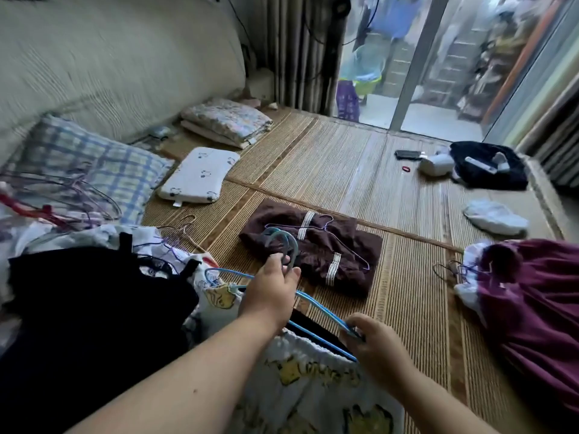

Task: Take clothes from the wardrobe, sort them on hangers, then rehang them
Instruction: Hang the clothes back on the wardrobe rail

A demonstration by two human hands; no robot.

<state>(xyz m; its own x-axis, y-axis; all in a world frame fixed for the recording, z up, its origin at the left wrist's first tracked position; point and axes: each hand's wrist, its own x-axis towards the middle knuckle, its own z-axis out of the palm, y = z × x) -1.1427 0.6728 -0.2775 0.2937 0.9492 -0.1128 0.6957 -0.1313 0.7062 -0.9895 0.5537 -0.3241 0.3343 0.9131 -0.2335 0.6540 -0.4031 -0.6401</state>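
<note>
- A white garment with a yellow cartoon print (pixel 313 389) lies nearest, at the mat's near edge, with its top hem against the lower bar of the blue hangers (pixel 316 304).
- The woven mat (pixel 376 170) carries everything (it runs back to a glass door (pixel 454 89)).
- A black garment (pixel 78 292) is heaped at the near left corner, touching the printed one.
- A maroon garment (pixel 539 308) is bunched at the right edge.
- A plaid pillow (pixel 94 161) leans at the left edge, with loose wire hangers (pixel 78 195) tangled in front of it.
- A brown garment (pixel 329 261) with white striped bands lies folded mid-mat, with a thin wire hanger (pixel 344 242) on top.
- A small white pillow (pixel 200 175) lies beyond it, toward the left.
- The blue hangers slant across the near middle, held between both hands.
- The left hand (pixel 272 286) is clenched round their hooks, over the brown garment's near edge.
- The right hand (pixel 376 346) pinches their right shoulder end.
</note>
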